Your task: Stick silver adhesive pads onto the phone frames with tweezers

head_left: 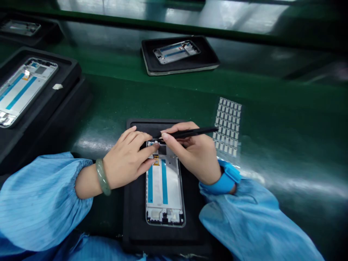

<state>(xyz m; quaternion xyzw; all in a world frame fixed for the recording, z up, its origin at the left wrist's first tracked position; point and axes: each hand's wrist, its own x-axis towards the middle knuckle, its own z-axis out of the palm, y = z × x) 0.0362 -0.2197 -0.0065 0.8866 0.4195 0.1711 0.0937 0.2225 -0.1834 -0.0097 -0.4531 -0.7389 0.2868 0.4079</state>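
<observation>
A phone frame [171, 185] with two blue strips lies in a black foam tray [136, 214] in front of me. My right hand [194, 152] grips black tweezers [190, 132], their tips at the top edge of the frame. My left hand [127, 156] rests across the frame's upper left, fingers stretched out and touching it near the tweezer tips. Whatever lies right at the tips is too small to make out. An orange flex cable [156, 161] shows just below my left fingers.
A sheet of small pale stickers [227, 125] lies right of the tray. Other phone frames sit in black trays: one frame [176, 52] at the back, another [27, 88] on stacked trays at left, a third [20, 27] far left. A white scrap [57, 86] lies on the left tray's rim.
</observation>
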